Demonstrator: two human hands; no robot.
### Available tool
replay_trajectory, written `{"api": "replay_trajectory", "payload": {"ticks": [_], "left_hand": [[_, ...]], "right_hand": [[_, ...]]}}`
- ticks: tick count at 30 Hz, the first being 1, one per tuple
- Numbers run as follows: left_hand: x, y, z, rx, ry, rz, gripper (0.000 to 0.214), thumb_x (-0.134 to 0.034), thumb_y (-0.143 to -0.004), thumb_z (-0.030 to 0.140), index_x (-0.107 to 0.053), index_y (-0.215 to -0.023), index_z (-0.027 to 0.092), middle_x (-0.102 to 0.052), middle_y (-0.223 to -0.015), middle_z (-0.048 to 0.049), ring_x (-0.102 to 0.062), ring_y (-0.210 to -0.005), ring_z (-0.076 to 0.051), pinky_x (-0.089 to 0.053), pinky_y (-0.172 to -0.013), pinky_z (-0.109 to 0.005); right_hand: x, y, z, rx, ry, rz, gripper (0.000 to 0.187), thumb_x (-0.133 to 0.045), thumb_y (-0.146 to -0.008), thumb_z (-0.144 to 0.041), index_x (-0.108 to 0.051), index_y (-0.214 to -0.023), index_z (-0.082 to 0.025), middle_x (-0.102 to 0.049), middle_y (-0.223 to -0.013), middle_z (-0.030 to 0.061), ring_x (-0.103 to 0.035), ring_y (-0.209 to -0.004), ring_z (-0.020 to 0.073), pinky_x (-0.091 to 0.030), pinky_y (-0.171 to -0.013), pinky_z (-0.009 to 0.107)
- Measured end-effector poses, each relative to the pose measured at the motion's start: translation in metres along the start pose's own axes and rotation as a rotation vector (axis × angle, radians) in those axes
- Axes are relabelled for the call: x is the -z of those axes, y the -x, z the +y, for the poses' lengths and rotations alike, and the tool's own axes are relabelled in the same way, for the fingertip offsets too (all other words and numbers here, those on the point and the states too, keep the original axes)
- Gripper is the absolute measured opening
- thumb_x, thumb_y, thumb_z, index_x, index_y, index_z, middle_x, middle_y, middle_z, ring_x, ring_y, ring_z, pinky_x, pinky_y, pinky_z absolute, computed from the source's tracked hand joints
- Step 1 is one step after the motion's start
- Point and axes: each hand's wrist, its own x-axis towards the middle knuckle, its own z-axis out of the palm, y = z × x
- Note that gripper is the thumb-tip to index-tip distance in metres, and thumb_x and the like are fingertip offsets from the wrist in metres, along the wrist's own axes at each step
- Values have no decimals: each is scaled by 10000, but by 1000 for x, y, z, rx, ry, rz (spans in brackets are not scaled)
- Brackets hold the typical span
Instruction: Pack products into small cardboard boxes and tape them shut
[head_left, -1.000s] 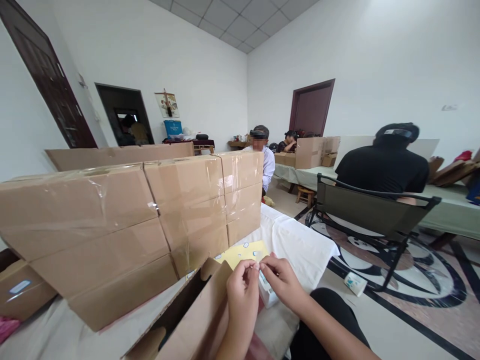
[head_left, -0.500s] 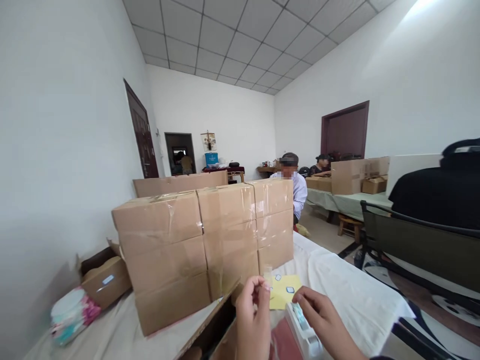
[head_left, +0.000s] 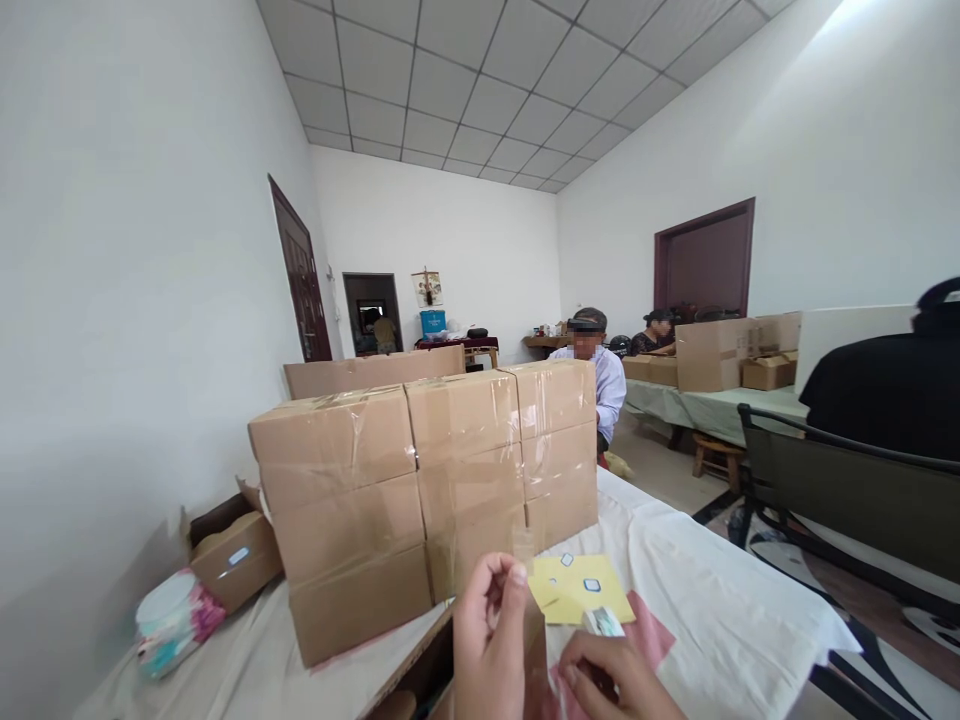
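My left hand [head_left: 491, 635] is closed in a pinch above the open cardboard box [head_left: 420, 655]. A small see-through strip, which looks like clear tape [head_left: 523, 543], sticks up from its fingertips. My right hand [head_left: 619, 675] is lower and to the right, its fingers curled together in front of a white tape dispenser [head_left: 602, 621] with a teal roll. Whatever its fingertips hold is hidden or too small to make out. Beyond both hands lies a yellow sheet [head_left: 577, 600] with small blue-edged labels on it.
Stacked, taped cardboard boxes [head_left: 420, 480] stand across the table. An open box [head_left: 236, 550] and a colourful packet [head_left: 176, 620] sit at left. A white cloth [head_left: 720, 590] covers the table. A person [head_left: 611, 385] sits beyond the boxes; a chair [head_left: 847, 490] stands at right.
My right hand has moved down and left, off the top of the tape dispenser. My left hand stays pinched around the clear strip. The view has shifted slightly.
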Motion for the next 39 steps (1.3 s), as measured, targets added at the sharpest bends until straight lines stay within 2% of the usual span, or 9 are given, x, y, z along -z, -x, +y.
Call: {"api": "replay_trajectory", "payload": {"ticks": [8, 12, 16, 19, 22, 26, 29, 32, 39], "left_hand": [[14, -1, 9, 7, 18, 86, 490, -645, -837, 688, -674, -824, 199, -539, -682, -2, -472, -661, -140, -397, -626, -236], [19, -11, -1, -16, -39, 60, 502, -626, -841, 690, -687, -849, 192, -562, -689, -16, -507, -666, -153, -416, -622, -244], [22, -30, -17, 1, -69, 19, 449, -627, -839, 624, -692, -861, 180, -553, -683, -12, -506, -658, -151, -421, -631, -251], [27, -44, -29, 84, -73, -66, 299, -633, -819, 471, -690, -862, 181, -515, -638, 14, -482, -631, -141, -391, -611, -244], [36, -53, -35, 140, -62, -117, 224, -613, -775, 383, -683, -832, 178, -486, -616, 31, -463, -618, -128, -371, -611, -238], [48, -60, -35, 172, -16, -46, 232, -617, -727, 373, -670, -846, 181, -482, -607, 44, -436, -604, -115, -351, -607, -231], [52, -60, -32, 168, 1, -12, 217, -621, -712, 350, -667, -845, 185, -487, -611, 47, -438, -615, -112, -351, -613, -227], [51, -58, -28, 160, -1, -7, 209, -637, -716, 346, -672, -846, 187, -506, -636, 42, -461, -636, -114, -368, -632, -229], [57, -45, -7, 119, -14, -6, 225, -679, -768, 381, -695, -891, 192, -516, -659, 31, -481, -670, -125, -408, -681, -244]], "right_hand": [[-2, 1, 2, -22, 28, -111, 255, -511, -963, -368, -692, -876, -212, -681, -772, 41, -607, -695, 182, -446, -633, 278], [-1, -1, 6, 41, 81, -18, 168, -544, -955, -338, -669, -918, -233, -665, -849, 47, -624, -760, 203, -489, -714, 321], [-2, -23, 7, 133, 40, 31, 345, -601, -946, -392, -626, -1273, -285, -651, -1261, 101, -637, -1124, 273, -524, -945, 409], [-16, -55, 1, 183, -53, -68, 555, -601, -958, -414, -488, -1486, -287, -499, -1525, 119, -449, -1426, 292, -425, -1130, 469], [-40, -83, -7, 245, -94, -131, 407, -638, -918, -301, -630, -1322, -249, -551, -1477, 109, -459, -1410, 284, -377, -1171, 470], [-68, -92, -5, 328, 13, -61, 230, -591, -910, -191, -731, -1087, -237, -674, -1220, 92, -581, -1199, 266, -471, -1053, 443], [-72, -82, 0, 349, 107, -35, 311, -527, -953, -174, -754, -1144, -268, -687, -1183, 86, -598, -1168, 253, -489, -1039, 442], [-66, -72, -2, 352, 191, -77, 397, -508, -956, -164, -720, -1273, -275, -688, -1288, 73, -570, -1285, 252, -396, -1176, 482], [-54, -62, -13, 242, 362, -207, 525, -593, -933, -339, -612, -1443, -214, -523, -1543, 73, -360, -1503, 370, -368, -1202, 566]]}}
